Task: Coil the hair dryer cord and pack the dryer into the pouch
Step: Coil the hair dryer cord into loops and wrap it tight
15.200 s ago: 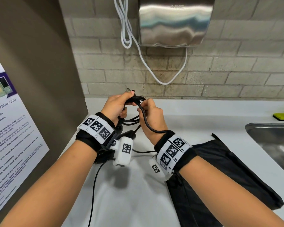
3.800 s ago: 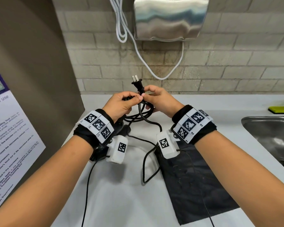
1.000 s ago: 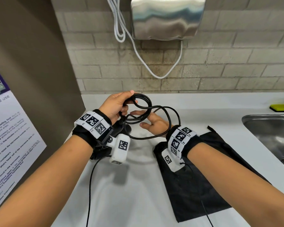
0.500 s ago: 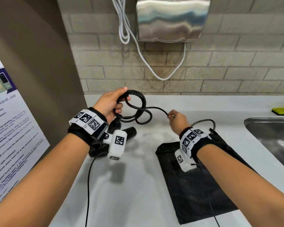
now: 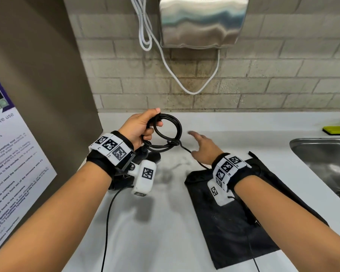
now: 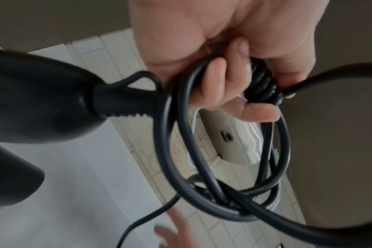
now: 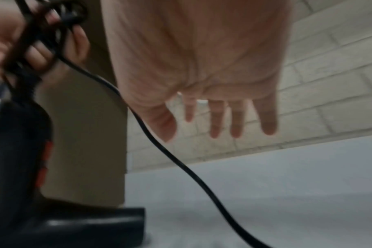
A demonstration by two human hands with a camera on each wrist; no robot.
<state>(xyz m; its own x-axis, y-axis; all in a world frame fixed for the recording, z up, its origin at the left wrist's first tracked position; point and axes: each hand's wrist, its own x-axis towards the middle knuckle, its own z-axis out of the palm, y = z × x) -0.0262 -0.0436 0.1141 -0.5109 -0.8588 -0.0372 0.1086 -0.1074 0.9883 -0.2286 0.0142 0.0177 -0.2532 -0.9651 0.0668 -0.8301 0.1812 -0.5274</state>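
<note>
While the left hand clenches the cord coil above the counter's far left, the dryer dangling below, the right hand hovers spread, holding nothing. The springy cord (probably keen to unwind) seems best pinched where loops cross; the limp pouch lies near right.

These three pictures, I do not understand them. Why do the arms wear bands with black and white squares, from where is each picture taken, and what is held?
There is no machine here, only a person with marker bands and a small camera on each wrist. The big picture comes from a camera on the head. The other two look along each hand from the wrist.

The left hand grips the coiled black cord of a hair dryer, which hangs below that hand. The right hand is spread and holds nothing; a loose part of the cord passes beside it.

On the white counter lies a flat black pouch. At the right are a metal sink and a yellow sponge.
</note>
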